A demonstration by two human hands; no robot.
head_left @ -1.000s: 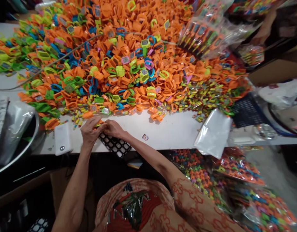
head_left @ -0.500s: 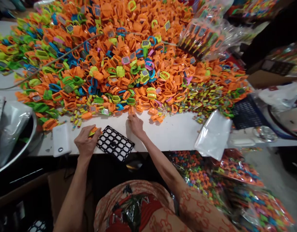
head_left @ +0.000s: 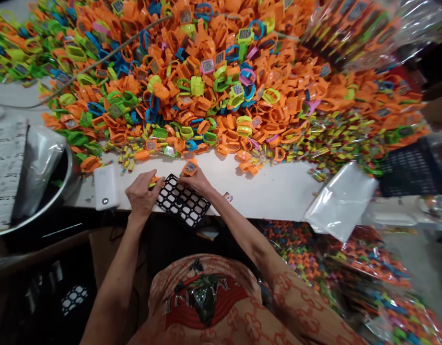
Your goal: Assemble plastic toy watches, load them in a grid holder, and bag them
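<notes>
My right hand (head_left: 198,183) pinches an orange toy watch (head_left: 190,166) with a grey face, just above the far edge of a black grid tray (head_left: 179,200). To the left of the tray, my left hand (head_left: 143,192) is closed on a small orange and yellow piece (head_left: 154,181), mostly hidden by the fingers. The tray lies at a slant over the front edge of the white table (head_left: 271,196), its holes showing white and dark. Beyond both hands rises a big heap of toy watches (head_left: 206,96), mostly orange with some green, blue, yellow and pink.
A white power bank (head_left: 106,188) lies left of my left hand, near a large round bin (head_left: 73,167). Clear plastic bags (head_left: 341,201) lie at the right front edge. Small yellow tubes (head_left: 325,143) are heaped behind them. Filled bags (head_left: 365,258) stand below the table.
My right hand has drawn back from the heap's edge to the tray and now holds an orange toy watch. My left hand keeps its piece beside the tray. The view has shifted.
</notes>
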